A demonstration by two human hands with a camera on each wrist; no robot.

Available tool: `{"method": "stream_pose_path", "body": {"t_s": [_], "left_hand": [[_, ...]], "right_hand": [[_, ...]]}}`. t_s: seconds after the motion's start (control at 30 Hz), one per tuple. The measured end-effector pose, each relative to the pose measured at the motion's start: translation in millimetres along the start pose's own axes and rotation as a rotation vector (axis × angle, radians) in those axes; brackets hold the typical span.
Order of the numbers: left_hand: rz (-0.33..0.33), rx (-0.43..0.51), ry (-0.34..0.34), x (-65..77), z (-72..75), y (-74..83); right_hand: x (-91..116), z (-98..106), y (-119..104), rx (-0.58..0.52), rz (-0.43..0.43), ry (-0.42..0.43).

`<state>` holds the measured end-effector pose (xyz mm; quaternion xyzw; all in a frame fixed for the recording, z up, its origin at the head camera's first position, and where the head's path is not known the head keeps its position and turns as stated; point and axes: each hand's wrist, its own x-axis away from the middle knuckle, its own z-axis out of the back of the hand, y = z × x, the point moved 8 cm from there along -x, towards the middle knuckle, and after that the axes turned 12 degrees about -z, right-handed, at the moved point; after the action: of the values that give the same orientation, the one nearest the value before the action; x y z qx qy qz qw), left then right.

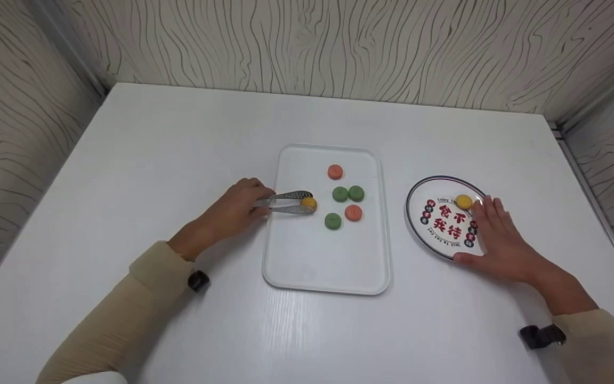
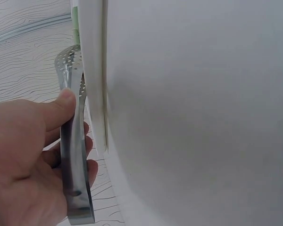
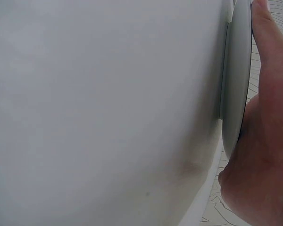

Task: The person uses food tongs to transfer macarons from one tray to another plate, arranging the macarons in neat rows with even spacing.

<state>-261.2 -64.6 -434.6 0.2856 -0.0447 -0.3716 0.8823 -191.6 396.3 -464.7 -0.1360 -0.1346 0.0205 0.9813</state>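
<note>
The yellow disc [image 1: 309, 202] is lying on the white tray [image 1: 328, 261], left of its middle and a little nearer its far edge, between the perforated ends of the metal tongs [image 1: 293, 209]; whether both ends are pressing on it, I cannot tell. The work seems only partly done: a second yellow disc [image 1: 463, 201] is already sitting on the printed plate [image 1: 418, 198], towards its far right rim, while three green discs [image 1: 340, 194] and two orange discs [image 1: 335, 172] are lying on the tray, towards its right edge, untouched.

The left hand [image 1: 232, 210] is hovering just by the tray's left edge, its thumb pressing one arm of the tongs and its fingers curling behind the other, the ends pointing towards the tray's right edge. On the right of the worktop [image 1: 190, 128], the right hand [image 1: 504, 250] is resting against the plate, its fingers lying extended over the right rim and its thumb spreading apart along the near rim.
</note>
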Motion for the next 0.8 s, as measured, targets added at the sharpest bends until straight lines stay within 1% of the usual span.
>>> {"method": "stream_pose_path", "body": {"t_s": [0.27,0.53,0.8], "left_hand": [[-0.021,-0.028,-0.011,-0.3,0.8,-0.6],[-0.014,-0.023,-0.008,2.6,5.1,-2.0],[-0.008,-0.017,-0.022,4.0,4.4,-4.0]], "right_hand": [[1.1,0.8,-0.1,-0.017,0.000,0.003],[1.1,1.8,-1.2,-0.010,-0.002,-0.003],[0.9,1.7,-1.2,-0.009,0.008,0.014]]}}
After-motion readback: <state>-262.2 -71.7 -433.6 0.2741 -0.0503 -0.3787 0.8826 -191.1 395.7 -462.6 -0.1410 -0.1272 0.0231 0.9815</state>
